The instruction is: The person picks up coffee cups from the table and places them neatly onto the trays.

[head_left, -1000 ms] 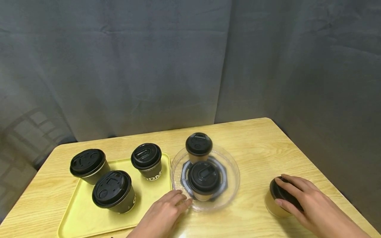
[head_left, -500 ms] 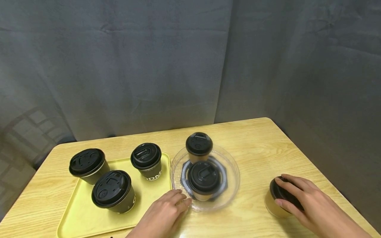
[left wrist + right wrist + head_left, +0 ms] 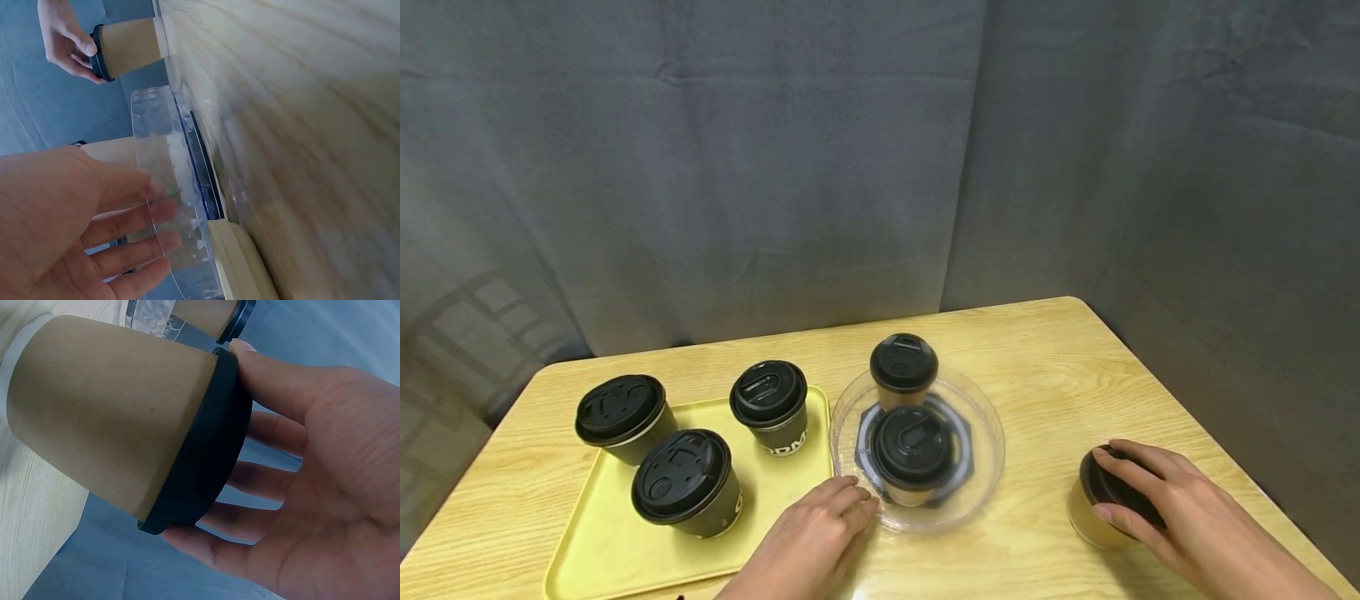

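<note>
My right hand [image 3: 1180, 508] grips a brown paper coffee cup [image 3: 1086, 517] by its black lid [image 3: 203, 447], thumb on one side and fingers on the other. The cup stands upright on the table at the right. The fingers of my left hand [image 3: 812, 533] are loosely bent at the near left wall of a clear round plastic tray [image 3: 981, 467]; in the left wrist view the fingertips [image 3: 167, 240] overlap that wall. Inside the tray stand two brown cups with black lids, a front cup [image 3: 914, 450] and a back cup [image 3: 902, 371].
Left of the clear tray lies a yellow tray [image 3: 625, 550]. A dark cup [image 3: 771, 408] and another dark cup [image 3: 688, 483] stand on it, and a third dark cup [image 3: 625, 417] is at its far left corner. A grey curtain [image 3: 760, 167] hangs behind the wooden table [image 3: 1015, 342].
My left thumb has shifted slightly to the left. The back cup in the clear tray sits a touch further right. The right hand and its cup look the same.
</note>
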{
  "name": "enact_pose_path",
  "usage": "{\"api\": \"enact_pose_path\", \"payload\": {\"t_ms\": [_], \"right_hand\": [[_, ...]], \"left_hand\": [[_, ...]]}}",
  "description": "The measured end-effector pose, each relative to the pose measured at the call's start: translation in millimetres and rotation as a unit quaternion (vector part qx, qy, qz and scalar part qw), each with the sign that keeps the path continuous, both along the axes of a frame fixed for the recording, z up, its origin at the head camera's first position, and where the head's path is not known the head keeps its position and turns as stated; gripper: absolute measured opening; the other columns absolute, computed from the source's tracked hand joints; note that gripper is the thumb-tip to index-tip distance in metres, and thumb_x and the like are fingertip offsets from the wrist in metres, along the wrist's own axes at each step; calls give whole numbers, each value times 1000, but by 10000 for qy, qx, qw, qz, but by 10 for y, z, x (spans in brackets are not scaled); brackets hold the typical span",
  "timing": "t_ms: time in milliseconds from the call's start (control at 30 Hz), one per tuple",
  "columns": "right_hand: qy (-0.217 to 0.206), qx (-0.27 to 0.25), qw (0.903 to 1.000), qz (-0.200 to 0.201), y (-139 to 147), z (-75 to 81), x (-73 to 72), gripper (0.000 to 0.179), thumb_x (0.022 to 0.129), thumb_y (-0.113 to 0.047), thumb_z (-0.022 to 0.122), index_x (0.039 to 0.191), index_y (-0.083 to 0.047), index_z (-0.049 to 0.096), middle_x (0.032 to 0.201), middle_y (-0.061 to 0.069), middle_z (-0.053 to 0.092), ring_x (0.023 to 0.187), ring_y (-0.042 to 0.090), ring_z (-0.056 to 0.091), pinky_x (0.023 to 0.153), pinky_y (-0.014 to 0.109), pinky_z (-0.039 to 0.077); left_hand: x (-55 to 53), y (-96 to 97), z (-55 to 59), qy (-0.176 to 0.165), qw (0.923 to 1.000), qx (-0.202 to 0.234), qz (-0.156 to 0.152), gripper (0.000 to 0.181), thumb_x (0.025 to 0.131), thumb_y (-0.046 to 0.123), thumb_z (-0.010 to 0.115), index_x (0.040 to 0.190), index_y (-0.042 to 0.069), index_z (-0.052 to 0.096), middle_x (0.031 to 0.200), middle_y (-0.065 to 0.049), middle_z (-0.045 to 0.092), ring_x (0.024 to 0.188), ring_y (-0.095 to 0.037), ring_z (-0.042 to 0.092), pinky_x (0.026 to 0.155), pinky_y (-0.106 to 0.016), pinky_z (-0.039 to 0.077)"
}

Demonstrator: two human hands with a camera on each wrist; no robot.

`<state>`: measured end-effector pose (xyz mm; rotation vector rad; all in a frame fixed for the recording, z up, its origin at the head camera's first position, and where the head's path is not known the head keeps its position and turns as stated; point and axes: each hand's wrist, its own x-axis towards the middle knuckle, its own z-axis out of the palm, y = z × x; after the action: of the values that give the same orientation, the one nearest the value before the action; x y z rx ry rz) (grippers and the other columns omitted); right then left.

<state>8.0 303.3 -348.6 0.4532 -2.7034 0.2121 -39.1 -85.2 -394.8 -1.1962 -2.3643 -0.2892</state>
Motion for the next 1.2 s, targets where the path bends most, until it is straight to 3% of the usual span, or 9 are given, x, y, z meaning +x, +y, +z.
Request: {"api": "enact_pose_path", "payload": {"t_ms": [233,367,800,1200], "right_hand": [[-6,29,10000,16,25,-20,-10,54,72,-37,83,120,-18,68,122,5,64,109,28,58,88,10,33],[-40,-13,10000,19,46,-31,-20,54,73,-37,83,122,-18,67,123,5,63,110,28,57,88,6,26],[-79,-87,9999,16,53,-40,-18,55,73,-38,82,122,-17,67,122,5,64,110,29,57,89,6,25],[-49,-84,9999,72,57,-32,-34,55,73,-38,83,121,-17,67,122,6,64,109,29,58,90,6,25]], "left_hand": [[7,-17,19,-106,9999,-36,104,14,81,17,74,95,14,72,97,6,70,102,-15,66,96,-30,53],[3,-21,39,-181,9996,-25,192,13,81,16,73,94,14,72,96,5,69,101,-13,65,94,-27,53],[-44,-24,74,-195,9995,139,189,10,79,9,74,88,13,71,88,8,63,85,-5,59,77,-19,52],[-68,-86,83,-421,9982,-92,428,16,82,12,73,97,9,75,103,-2,73,109,-20,68,97,-31,54]]}}
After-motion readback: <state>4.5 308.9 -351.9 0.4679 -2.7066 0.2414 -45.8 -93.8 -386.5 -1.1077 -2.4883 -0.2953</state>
